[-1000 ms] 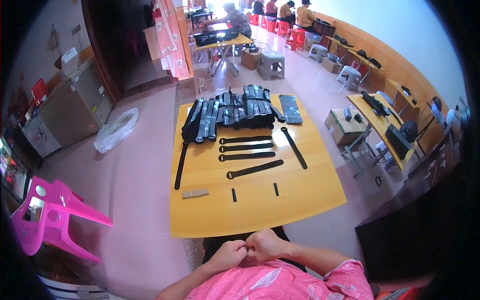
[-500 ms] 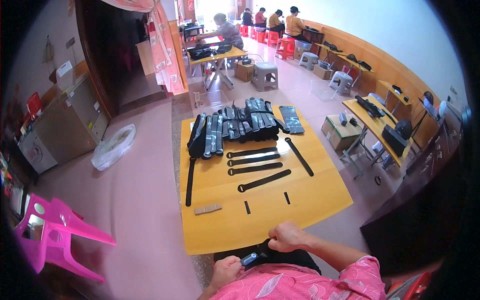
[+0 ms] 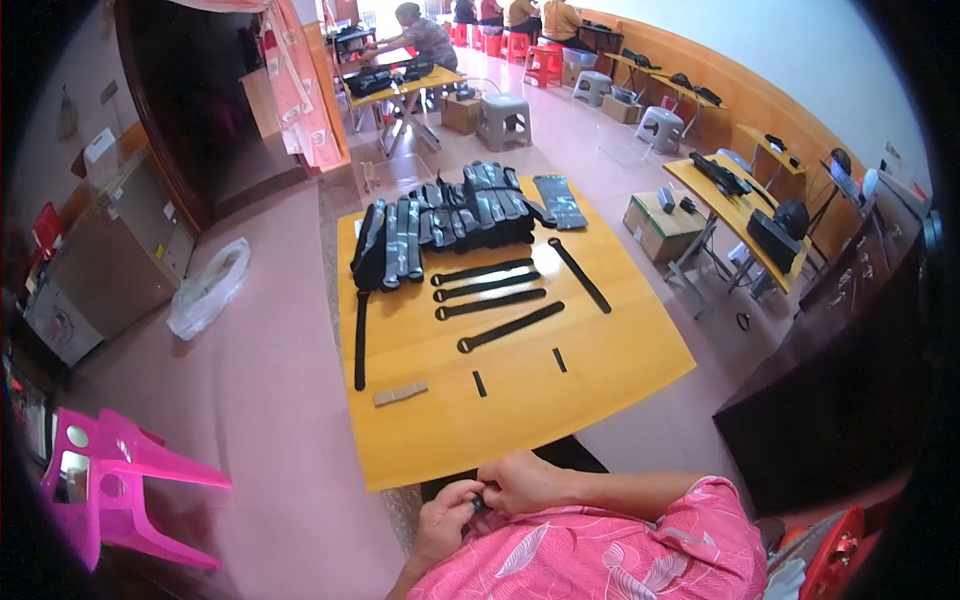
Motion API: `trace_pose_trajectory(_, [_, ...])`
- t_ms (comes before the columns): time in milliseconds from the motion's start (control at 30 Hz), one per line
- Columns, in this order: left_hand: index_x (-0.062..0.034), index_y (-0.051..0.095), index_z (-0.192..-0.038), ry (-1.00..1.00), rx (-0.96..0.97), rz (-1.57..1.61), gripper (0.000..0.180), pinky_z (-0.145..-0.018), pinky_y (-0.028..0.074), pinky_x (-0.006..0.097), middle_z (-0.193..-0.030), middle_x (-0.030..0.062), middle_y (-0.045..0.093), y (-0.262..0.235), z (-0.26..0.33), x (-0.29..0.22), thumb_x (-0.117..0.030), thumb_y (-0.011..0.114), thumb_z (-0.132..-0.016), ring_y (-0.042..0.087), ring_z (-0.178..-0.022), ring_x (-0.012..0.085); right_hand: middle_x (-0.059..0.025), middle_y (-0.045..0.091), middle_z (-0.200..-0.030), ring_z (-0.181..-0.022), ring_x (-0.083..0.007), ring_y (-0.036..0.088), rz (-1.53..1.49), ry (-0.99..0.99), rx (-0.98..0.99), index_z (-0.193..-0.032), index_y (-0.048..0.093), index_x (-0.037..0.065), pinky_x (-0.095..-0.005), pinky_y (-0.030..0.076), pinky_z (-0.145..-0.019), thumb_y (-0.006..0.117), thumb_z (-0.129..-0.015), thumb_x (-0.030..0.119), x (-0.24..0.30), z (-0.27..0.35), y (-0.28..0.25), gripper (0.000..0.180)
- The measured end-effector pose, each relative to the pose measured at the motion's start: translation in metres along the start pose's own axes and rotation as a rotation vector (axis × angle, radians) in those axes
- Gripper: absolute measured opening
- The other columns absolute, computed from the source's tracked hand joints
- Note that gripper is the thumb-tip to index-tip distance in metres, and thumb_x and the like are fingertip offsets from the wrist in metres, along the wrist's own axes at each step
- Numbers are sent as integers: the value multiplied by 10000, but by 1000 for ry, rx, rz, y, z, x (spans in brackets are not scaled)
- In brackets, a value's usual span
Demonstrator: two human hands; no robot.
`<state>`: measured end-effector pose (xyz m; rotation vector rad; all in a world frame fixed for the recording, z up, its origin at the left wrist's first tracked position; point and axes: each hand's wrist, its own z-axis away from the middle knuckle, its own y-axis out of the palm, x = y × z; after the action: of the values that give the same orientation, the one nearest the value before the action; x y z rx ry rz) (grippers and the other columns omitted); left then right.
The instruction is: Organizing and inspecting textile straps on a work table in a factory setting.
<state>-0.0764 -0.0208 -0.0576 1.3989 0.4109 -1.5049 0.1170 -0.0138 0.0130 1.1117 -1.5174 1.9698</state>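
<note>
Just past the table's near edge, my left hand (image 3: 443, 518) and my right hand (image 3: 522, 482) are drawn together over my lap. Both are closed on a dark strap (image 3: 480, 504), mostly hidden by the fingers. Ahead on the yellow table (image 3: 600, 400) lie several loose black straps with a looped end, one of them the nearest slanted strap (image 3: 512, 328). Two short black strips (image 3: 479, 384) and a folded brown piece (image 3: 400, 394) rest nearer to me. At the far side is a heap of bundled black straps (image 3: 470, 215) with shiny grey labels.
A pink plastic stool (image 3: 125, 480) stands at left, near a clear plastic bag (image 3: 208, 288) on the floor. To the right are a cardboard box (image 3: 660, 228) and a side table (image 3: 735, 205) with black items. Farther back, people sit at tables near grey stools (image 3: 504, 120).
My hands, apart before with the dark strap between them, have come together; the right moved left and the strap is now mostly covered. The view has shifted, so the table appears higher and farther left.
</note>
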Motion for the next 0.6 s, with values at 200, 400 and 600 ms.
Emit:
trace_pose_trajectory(200, [49, 578, -932, -44, -73, -58, 106, -485, 469, 202, -712, 66, 635, 31, -8, -28, 80, 594, -831, 605, -555, 100, -224, 606, -688, -642, -282, 619, -203, 188, -92, -805, 649, -27, -392, 482, -609, 581, -732, 123, -14, 17, -27, 180])
trace_pose_trajectory(400, [59, 584, -885, -153, -28, 161, 55, -416, 471, 236, -662, 123, 636, 13, -10, -33, 72, 585, -832, 590, -450, 144, 14, 480, -518, -440, -87, 473, -230, 564, -1081, -661, 592, 61, -254, 375, -393, 572, -754, 108, -94, 139, -181, 107])
trace_pose_trajectory(600, [64, 602, -871, -271, 131, -13, 52, -448, 474, 226, -665, 116, 635, 2, -36, -22, 35, 596, -829, 576, -463, 128, -28, 558, -620, -455, -93, 513, -318, 330, -1244, -781, 604, 25, -219, 416, -409, 551, -821, 104, -84, 225, -282, 103])
